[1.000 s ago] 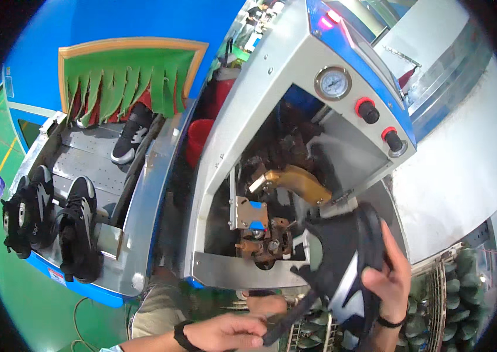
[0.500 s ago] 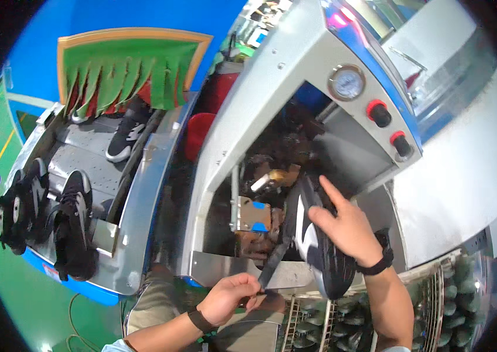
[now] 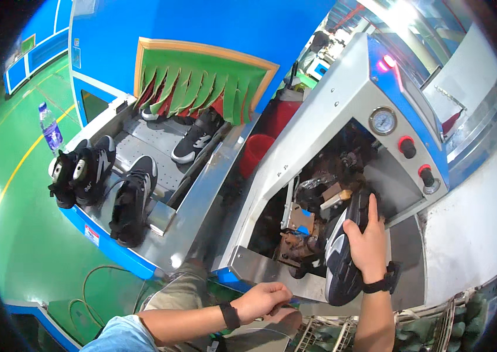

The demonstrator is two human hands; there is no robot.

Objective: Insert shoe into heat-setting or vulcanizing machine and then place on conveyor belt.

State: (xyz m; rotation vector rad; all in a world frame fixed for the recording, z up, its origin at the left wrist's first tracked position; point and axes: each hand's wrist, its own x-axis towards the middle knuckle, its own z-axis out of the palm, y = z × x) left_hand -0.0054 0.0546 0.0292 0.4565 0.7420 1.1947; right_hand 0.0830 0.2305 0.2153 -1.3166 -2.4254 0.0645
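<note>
A black shoe with a white-and-grey sidewall is under my right hand, at the front opening of a grey machine. It lies slanted, its far end inside the opening beside metal fixtures. My right thumb bends over the shoe and the index finger stretches along it; the other fingers are partly hidden. Left of the shoe and apart from it, my left hand is closed, its fingers curled in. Whatever those fingers may hold does not show.
The machine has a gauge and two red-black knobs. At left, a metal conveyor carries several black shoes below a green strip curtain. A plastic bottle stands beyond, and a red bin sits between the machines.
The view has swung left, so the machine and conveyor appear farther right. A black strap that ran from my left fingers to the shoe no longer shows. My right hand stays on the shoe.
</note>
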